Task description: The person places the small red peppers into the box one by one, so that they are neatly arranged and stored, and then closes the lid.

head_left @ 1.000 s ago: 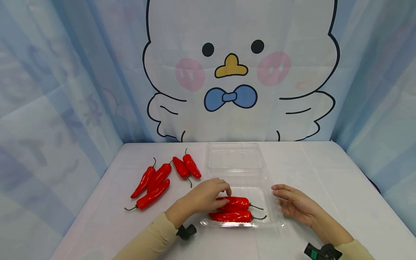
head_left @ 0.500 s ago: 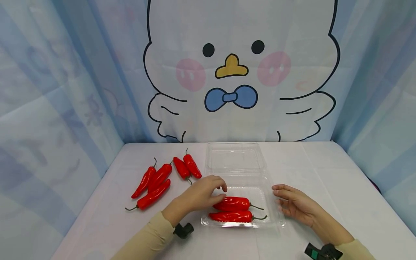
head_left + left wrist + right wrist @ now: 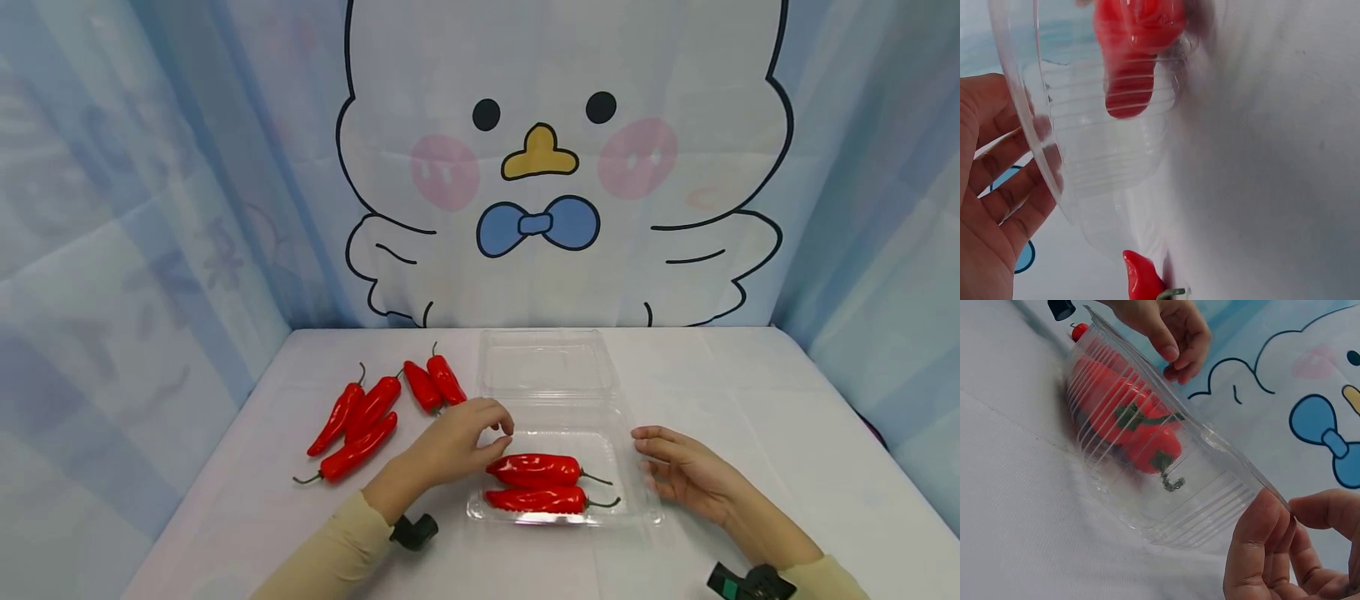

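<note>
Two red chili peppers, an upper one (image 3: 534,471) and a lower one (image 3: 534,501), lie side by side in the base of a clear plastic clamshell box (image 3: 600,446), stems to the right. My left hand (image 3: 463,440) hovers over the box's left edge, fingers loosely bent, with nothing in them. In the left wrist view its fingers show partly behind the clear wall. My right hand (image 3: 693,475) is at the box's right side; the right wrist view shows its thumb and fingers (image 3: 1254,531) pinching the rim.
Several more red peppers (image 3: 372,408) lie on the white table left of the box, some close together. The box's lid (image 3: 546,367) lies folded back toward the cartoon-printed curtain (image 3: 585,283). Black wrist cameras (image 3: 414,532) sit at both cuffs.
My left hand has let go of the upper pepper in the box and drawn back up and to the left. The right hand stays at the rim.
</note>
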`<action>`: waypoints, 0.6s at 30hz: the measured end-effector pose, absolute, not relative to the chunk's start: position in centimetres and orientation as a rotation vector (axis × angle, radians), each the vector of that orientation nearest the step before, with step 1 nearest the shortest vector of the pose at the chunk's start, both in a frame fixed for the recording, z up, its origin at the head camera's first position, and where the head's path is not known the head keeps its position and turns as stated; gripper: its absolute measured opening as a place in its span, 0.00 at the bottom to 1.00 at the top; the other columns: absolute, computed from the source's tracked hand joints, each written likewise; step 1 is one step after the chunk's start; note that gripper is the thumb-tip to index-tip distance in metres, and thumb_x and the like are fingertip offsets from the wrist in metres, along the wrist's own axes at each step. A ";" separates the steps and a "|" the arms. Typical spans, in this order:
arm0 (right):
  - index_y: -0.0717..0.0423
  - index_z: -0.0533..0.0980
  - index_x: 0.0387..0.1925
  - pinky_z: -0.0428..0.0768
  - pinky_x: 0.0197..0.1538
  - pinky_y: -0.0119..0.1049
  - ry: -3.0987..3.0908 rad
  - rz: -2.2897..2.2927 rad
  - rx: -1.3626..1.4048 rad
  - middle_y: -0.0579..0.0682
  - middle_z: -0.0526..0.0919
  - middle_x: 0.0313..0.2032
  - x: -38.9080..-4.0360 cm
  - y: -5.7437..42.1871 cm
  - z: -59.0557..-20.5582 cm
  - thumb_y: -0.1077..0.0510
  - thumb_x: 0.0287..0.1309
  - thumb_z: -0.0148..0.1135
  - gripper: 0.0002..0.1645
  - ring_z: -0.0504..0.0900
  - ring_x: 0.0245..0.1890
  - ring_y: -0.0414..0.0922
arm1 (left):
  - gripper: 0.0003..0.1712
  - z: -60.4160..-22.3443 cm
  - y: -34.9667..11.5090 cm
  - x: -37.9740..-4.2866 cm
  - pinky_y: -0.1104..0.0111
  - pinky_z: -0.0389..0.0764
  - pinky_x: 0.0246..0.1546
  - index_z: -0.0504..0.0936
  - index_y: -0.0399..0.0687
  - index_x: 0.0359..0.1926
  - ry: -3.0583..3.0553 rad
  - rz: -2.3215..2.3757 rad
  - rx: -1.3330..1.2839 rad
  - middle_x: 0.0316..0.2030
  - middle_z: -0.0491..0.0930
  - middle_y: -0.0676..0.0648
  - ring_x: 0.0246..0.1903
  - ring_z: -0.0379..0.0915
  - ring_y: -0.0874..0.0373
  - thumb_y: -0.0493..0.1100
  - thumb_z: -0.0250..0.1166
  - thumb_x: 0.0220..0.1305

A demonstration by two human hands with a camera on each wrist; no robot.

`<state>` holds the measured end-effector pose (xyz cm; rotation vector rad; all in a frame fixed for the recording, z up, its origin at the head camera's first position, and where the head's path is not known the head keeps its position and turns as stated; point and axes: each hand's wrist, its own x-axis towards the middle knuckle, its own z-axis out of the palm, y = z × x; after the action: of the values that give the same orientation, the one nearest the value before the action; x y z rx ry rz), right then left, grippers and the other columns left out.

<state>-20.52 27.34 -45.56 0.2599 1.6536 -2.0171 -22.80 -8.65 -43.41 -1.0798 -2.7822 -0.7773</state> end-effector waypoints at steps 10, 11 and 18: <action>0.46 0.74 0.51 0.85 0.39 0.28 1.642 -2.016 0.244 0.42 0.78 0.44 -20.5 27.4 -45.5 0.55 0.74 0.59 0.07 0.77 0.37 0.36 | 0.10 -43.3 -10.4 -22.6 0.68 0.86 0.50 0.83 0.56 0.44 -2.741 -0.758 -0.990 0.43 0.85 0.55 0.46 0.82 0.57 0.43 0.74 0.63; 0.46 0.74 0.51 0.85 0.39 0.28 1.640 -2.017 0.242 0.42 0.78 0.44 -20.4 27.4 -45.5 0.55 0.74 0.59 0.07 0.77 0.37 0.36 | 0.11 -43.3 -10.6 -22.5 0.67 0.86 0.50 0.83 0.56 0.44 -2.746 -0.756 -0.975 0.43 0.85 0.55 0.46 0.82 0.57 0.44 0.74 0.63; 0.47 0.74 0.50 0.85 0.39 0.28 1.627 -2.024 0.223 0.41 0.78 0.43 -20.5 27.5 -45.4 0.56 0.75 0.58 0.07 0.78 0.36 0.35 | 0.13 -43.2 -12.6 -22.6 0.66 0.86 0.50 0.83 0.56 0.44 -2.776 -0.738 -0.859 0.43 0.84 0.56 0.46 0.82 0.54 0.44 0.76 0.61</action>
<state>-20.47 27.45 -45.38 0.2228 1.6269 -2.0243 -22.64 -12.58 -43.22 -0.8585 -2.7763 -0.7382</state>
